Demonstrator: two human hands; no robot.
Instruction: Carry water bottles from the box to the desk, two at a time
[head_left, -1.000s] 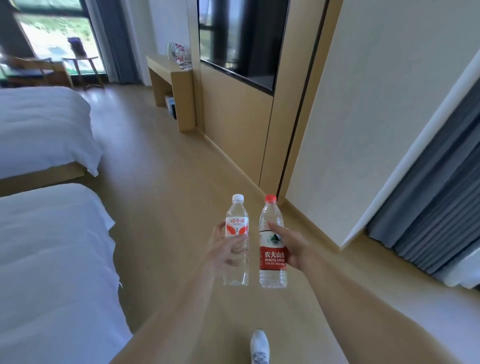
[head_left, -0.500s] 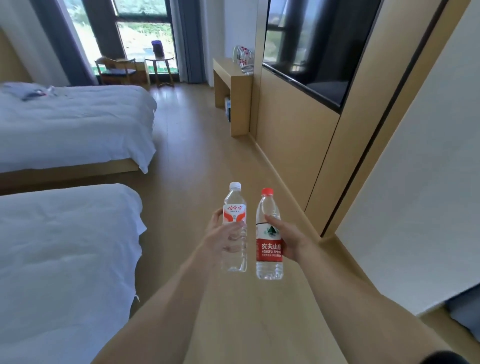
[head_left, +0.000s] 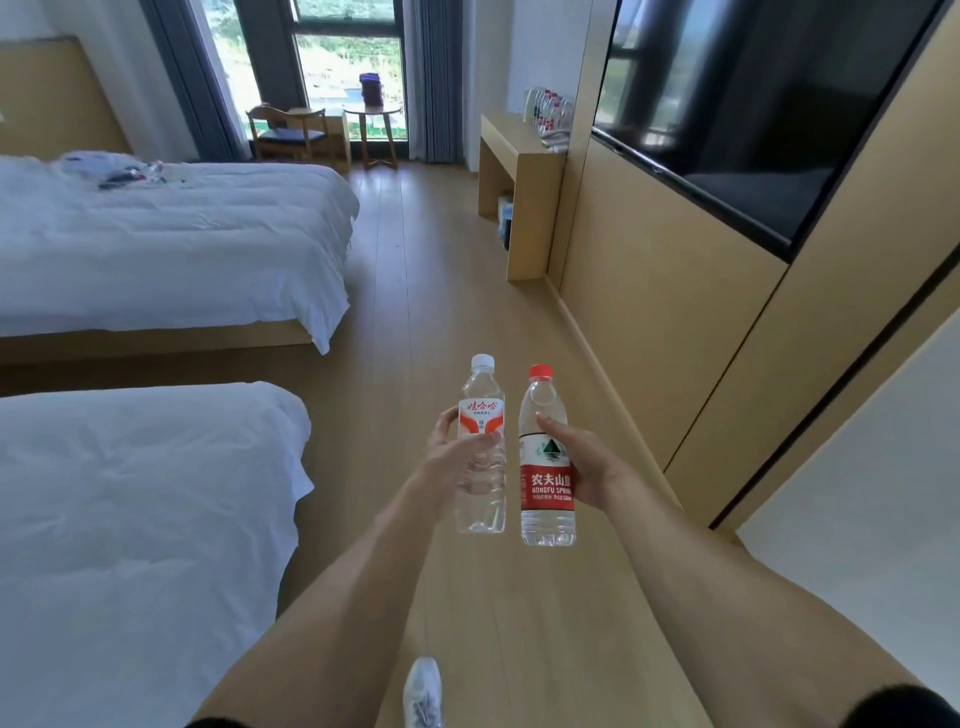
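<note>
Bedroom; hands w/ upright bottles.

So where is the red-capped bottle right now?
The red-capped bottle is upright in the right hand, low centre of the head view, just right of the white-capped bottle, above the wooden floor.

Two upright bottles are held side by side ahead of the person: the left bottle in the left hand, the right bottle in the right hand, close but apart. Two beds lie to the left, the near bed before the far bed. The desk stands ahead on the right against the wall, with a row of bottles on its top, and a chair and small table stand by the window beyond.
</note>
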